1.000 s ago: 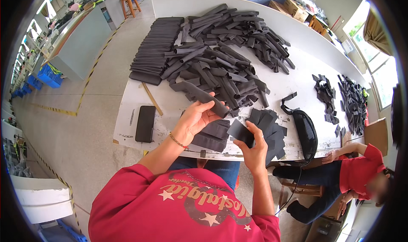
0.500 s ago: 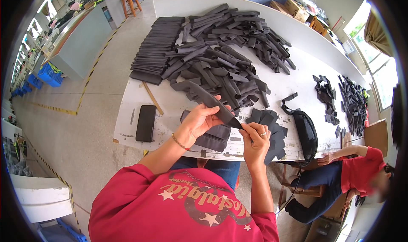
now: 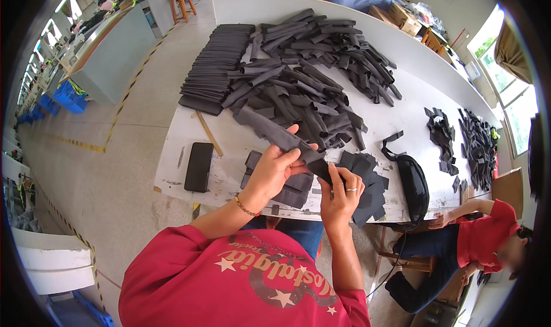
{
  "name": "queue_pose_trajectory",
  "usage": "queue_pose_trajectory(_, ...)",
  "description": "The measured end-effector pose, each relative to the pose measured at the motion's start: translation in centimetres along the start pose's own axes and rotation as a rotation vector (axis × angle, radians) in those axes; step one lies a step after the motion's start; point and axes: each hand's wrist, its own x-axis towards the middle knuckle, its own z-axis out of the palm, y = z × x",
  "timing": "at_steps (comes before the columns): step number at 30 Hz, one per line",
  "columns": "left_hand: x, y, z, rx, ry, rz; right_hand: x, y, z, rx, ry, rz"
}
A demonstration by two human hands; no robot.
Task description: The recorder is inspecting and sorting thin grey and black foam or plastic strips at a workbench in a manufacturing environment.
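Above the near edge of the table (image 3: 404,117), the left hand (image 3: 279,165) is clamping a long black fabric sleeve (image 3: 267,127) between thumb and fingers. The sleeve is slanting from the near side of the loose pile of sleeves (image 3: 310,91) down toward the right hand (image 3: 342,192), which is pinching a dark piece (image 3: 320,168) at the sleeve's near end — whether that piece is separate or part of the sleeve, I cannot tell.

Folded dark fabric (image 3: 294,190) is lying beneath the hands, by the near edge. Just beyond the right hand, flat black pieces (image 3: 370,184) are fanning out, some overhanging that edge. A black pouch (image 3: 413,183) is lying to their right, its rounded end reaching the edge.

Toward the near left corner, a dark phone (image 3: 198,166) is resting, with a thin wooden strip (image 3: 209,133) lying slantwise near it. A neat row of sleeves (image 3: 215,63) is running along the left edge to the far left corner. Dark scraps (image 3: 441,140) are lying toward the right end — and a co-worker in red (image 3: 485,235) is sitting beyond the near right corner.
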Motion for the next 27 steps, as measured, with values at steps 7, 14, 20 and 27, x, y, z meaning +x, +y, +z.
queue_pose_trajectory(7,0.6,1.7,-1.7,0.000,-0.041,-0.139,0.2,0.7,-0.8,0.089,-0.008,0.015)
queue_pose_trajectory(14,0.6,1.4,-1.4,-0.030,-0.055,-0.209,0.5,0.6,-1.1,-0.027,0.034,-0.119)
queue_pose_trajectory(20,-0.6,0.3,0.4,0.070,-0.026,-0.102,0.3,-0.4,-0.2,-0.061,0.029,-0.087)
queue_pose_trajectory(27,-0.4,-0.6,1.3,0.003,-0.081,0.071,-0.7,-3.4,1.6,0.232,-0.018,0.153)
